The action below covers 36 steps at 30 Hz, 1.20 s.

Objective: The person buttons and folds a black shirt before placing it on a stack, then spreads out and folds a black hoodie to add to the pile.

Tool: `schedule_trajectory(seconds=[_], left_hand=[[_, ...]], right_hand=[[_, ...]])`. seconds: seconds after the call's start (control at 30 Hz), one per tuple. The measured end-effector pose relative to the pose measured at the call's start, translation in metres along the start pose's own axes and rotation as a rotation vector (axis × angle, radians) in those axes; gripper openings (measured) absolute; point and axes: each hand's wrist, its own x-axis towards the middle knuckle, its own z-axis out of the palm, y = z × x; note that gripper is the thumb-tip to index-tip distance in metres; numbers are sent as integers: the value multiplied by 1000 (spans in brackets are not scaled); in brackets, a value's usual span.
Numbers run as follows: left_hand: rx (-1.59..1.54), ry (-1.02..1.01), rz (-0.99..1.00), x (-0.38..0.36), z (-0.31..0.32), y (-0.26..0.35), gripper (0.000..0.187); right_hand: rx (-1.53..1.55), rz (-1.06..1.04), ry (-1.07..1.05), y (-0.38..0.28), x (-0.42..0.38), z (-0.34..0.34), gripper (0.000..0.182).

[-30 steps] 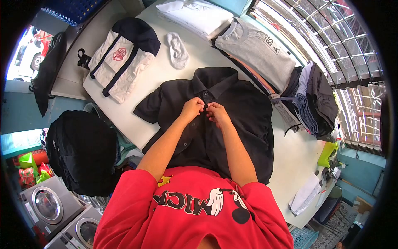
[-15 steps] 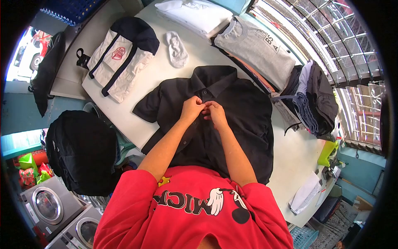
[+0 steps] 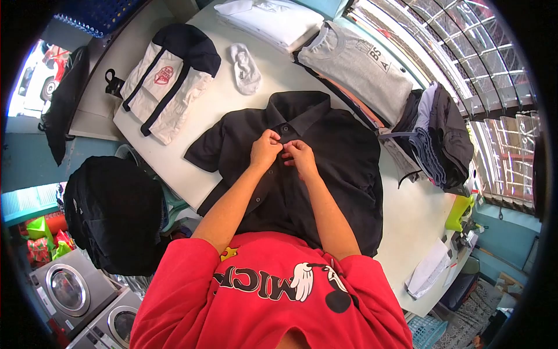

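A black short-sleeved button-up shirt lies face up on the white table, its collar pointing away from me. Both my hands are at its front placket, just below the collar button. My left hand pinches the cloth along the placket's left side. Close beside it, my right hand has its fingertips closed on the placket's other edge. Any button between the fingers is too small to make out. Lower down, a few buttons show on the shirt's open left side.
Beyond the shirt lie a white sock, a cream and navy bag and folded white clothes. A folded grey T-shirt and dark folded garments sit at right. A black backpack stands left, above washing machines.
My hands have drawn slightly apart at the placket, leaving a small gap between the fingertips. The shirt lies as before.
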Motion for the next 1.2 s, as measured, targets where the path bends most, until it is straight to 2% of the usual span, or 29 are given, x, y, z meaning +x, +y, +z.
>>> schedule_trajectory(seconds=[0.17,0.27,0.4,0.47,0.5,0.53,0.6,0.63,0.67,0.73,0.77,0.9,0.97,1.03,1.13,1.2], left_hand=[[-200,-66,-6,2,3,-7,26],[-246,-98,-19,4,5,-11,28],[-209,-87,-8,6,10,-19,31],[-82,-8,71,2,7,-17,37],[-88,15,75,-2,4,-15,31],[-88,15,72,-7,-1,-13,31],[-18,-7,129,-16,-9,-18,21],[-19,-8,131,-22,-11,-20,21],[56,-64,140,-30,-14,-22,17],[130,-119,154,-45,-15,-24,14],[236,-105,173,-53,-16,-23,12],[416,-68,230,-67,-14,-27,11],[450,-55,256,-69,-12,-27,12],[497,-96,180,-70,-11,-22,13],[515,-103,175,-71,-8,-22,15],[511,-89,172,-71,-7,-21,14]], right_hand=[[-50,-37,40,-1,3,-2,9],[12,-18,14,-1,5,-5,9],[-54,-18,-13,5,3,-9,10],[-326,-136,151,3,-7,-9,9],[-488,-309,206,12,-8,-13,12],[-488,-306,205,17,-15,-14,12],[-829,-483,287,16,-39,-13,16],[-921,-399,250,12,-54,-9,24],[-922,-401,252,15,-64,-6,24],[-1138,-547,250,22,-78,2,27],[-1213,-508,213,25,-81,6,35],[-1333,-486,217,39,-76,18,40],[-1341,-460,230,44,-71,21,40],[-1349,-441,241,51,-63,22,39],[-1347,-444,269,58,-55,20,41],[-1252,-411,352,59,-52,16,32]])
